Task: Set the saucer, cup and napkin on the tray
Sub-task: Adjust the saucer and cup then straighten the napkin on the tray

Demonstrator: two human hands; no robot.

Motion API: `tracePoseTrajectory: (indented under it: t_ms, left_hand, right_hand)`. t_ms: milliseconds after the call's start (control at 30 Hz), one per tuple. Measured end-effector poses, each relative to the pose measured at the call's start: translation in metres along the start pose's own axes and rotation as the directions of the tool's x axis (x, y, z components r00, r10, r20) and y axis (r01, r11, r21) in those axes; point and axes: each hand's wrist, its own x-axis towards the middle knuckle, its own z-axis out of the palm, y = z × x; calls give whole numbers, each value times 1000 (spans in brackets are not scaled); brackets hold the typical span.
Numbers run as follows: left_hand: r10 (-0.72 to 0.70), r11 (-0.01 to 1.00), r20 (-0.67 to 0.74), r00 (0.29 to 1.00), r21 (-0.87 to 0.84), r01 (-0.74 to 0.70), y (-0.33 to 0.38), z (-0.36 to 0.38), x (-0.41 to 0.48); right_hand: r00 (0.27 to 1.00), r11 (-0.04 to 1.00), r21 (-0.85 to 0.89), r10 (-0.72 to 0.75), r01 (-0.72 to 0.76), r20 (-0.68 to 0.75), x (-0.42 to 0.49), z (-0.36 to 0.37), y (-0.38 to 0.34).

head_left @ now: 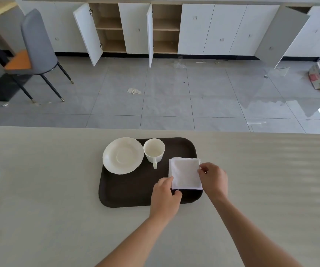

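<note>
White napkin (185, 173) pinched between both hands.

Bright daylight — floor glare, edges bowed.

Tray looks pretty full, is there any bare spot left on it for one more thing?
Yes: the tray's near left part is bare, bordered by the saucer behind and the left hand to the right. The far right corner behind the napkin is also free. Around the cup, napkin and right hand it is crowded.
</note>
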Motion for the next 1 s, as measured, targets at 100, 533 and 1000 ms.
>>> tracePoseTrajectory:
  t_ms: [100,533,1000]
  left_hand:
    - [-10,1000,-48,999,-9,10,-5,-3,-6]
    - [358,817,85,930,453,-356,-17,-16,2]
    - [476,496,256,841,712,-497,-11,-21,16]
  right_hand:
    - [999,1000,5,-31,31,12,0,7,-5]
    - [946,952,-73,-285,298,153,-23,-13,23]
    - [837,824,-200,-473,531,274,-23,-4,24]
